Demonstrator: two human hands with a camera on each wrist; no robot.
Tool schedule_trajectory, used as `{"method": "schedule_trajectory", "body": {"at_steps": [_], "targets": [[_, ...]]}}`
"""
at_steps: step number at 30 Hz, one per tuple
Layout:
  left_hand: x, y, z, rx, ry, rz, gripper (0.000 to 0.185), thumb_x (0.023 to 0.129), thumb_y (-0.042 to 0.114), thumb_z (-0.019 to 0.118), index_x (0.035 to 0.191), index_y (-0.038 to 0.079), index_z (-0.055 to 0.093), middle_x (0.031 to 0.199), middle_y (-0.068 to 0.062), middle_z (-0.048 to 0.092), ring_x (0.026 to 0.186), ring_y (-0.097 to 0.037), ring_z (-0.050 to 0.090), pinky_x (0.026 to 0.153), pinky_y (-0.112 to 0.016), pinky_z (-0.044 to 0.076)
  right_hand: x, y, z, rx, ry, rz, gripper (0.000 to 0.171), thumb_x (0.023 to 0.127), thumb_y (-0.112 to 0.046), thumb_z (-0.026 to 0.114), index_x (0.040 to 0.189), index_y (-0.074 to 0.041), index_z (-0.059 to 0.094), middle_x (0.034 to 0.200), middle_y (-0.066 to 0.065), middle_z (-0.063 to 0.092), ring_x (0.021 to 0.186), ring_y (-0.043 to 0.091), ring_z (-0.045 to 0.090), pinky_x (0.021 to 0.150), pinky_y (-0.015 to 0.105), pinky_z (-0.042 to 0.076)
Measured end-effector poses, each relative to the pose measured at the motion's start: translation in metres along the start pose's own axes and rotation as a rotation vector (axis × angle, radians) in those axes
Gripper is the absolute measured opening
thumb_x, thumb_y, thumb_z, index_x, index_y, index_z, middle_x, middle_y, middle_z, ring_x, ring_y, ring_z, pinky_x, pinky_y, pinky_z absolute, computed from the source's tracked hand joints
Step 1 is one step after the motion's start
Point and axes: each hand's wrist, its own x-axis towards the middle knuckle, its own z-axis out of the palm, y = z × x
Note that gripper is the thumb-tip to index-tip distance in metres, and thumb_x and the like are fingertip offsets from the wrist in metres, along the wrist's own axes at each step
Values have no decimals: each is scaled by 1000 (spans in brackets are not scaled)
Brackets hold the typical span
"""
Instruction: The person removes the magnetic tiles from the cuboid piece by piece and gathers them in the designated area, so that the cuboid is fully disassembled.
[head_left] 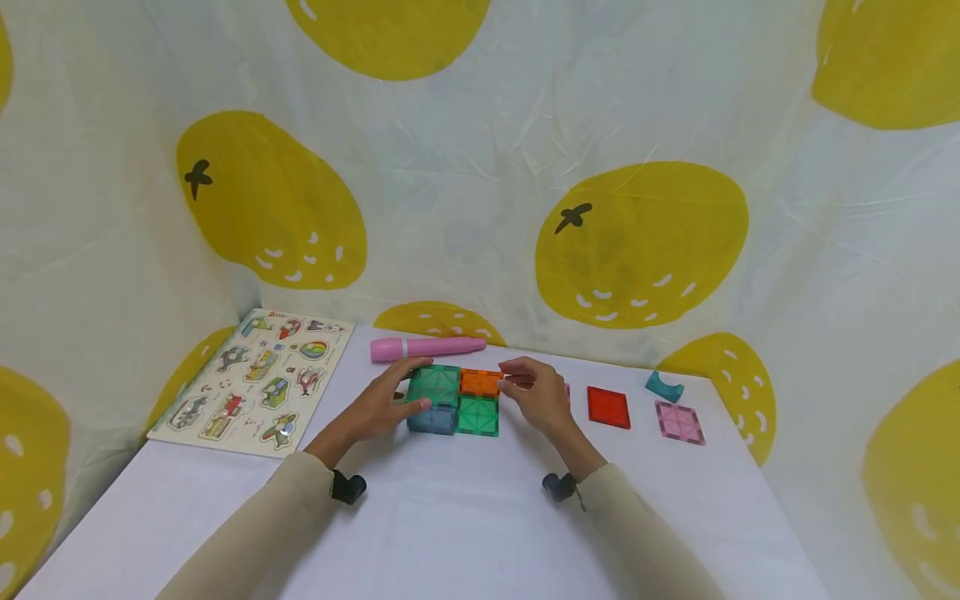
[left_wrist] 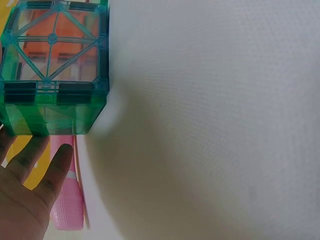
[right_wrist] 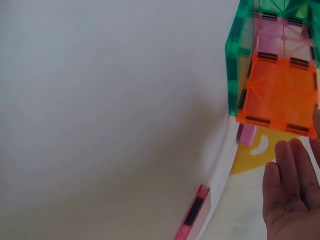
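My left hand (head_left: 378, 408) holds a teal-green cube of see-through magnetic tiles (left_wrist: 55, 92) from its left side. Its thumb lies toward the near edge, and its fingers (left_wrist: 62, 162) reach the far face. Joined to the cube's right are a green magnetic tile (head_left: 477, 417) and an orange magnetic tile (right_wrist: 280, 95); a blue tile (head_left: 431, 419) shows in front. My right hand (head_left: 542, 396) pinches the orange tile's corner, its other fingers (right_wrist: 285, 170) fairly straight. A pink tile (head_left: 567, 395) is partly hidden behind this hand.
A red tile (head_left: 608, 407), a pink tile (head_left: 680, 422) and a teal curved piece (head_left: 664, 387) lie to the right. Behind the tiles is a pink pen-shaped object (head_left: 427, 347). A picture puzzle board (head_left: 255, 379) lies left. A patterned curtain (head_left: 465, 225) borders the white table.
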Motion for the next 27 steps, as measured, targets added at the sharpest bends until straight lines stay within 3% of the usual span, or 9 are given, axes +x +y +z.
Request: {"method": "schedule_trajectory", "body": {"at_steps": [4, 8, 21, 27], "targets": [[0, 1, 0, 0, 4, -2, 69, 92, 38, 70, 150, 40, 33, 160, 4, 30, 143, -27, 35, 111, -56, 42, 5, -3, 7, 25, -8, -35, 20, 90, -20, 75, 109, -19, 74, 100, -5, 73, 94, 15, 68, 87, 31, 60], [-1, 2, 0, -10, 5, 5, 69, 91, 37, 71, 150, 41, 34, 160, 4, 31, 144, -28, 35, 111, -57, 41, 7, -4, 10, -3, 3, -41, 13, 90, -21, 75, 103, -22, 76, 95, -7, 72, 92, 15, 65, 87, 32, 59], [-1, 1, 1, -26, 3, 22, 71, 91, 39, 72, 150, 40, 33, 161, 3, 30, 145, -29, 33, 112, -59, 40, 7, 1, 8, -5, -16, 5, 12, 91, -20, 73, 101, -26, 75, 97, -6, 72, 95, 17, 64, 94, 37, 56], [-2, 1, 1, -1, 8, 5, 71, 91, 40, 71, 150, 42, 33, 160, 5, 30, 145, -27, 33, 112, -57, 41, 9, 8, 4, 24, 34, 47, 13, 91, -20, 74, 103, -24, 75, 96, -2, 74, 92, 17, 66, 85, 32, 58]]}}
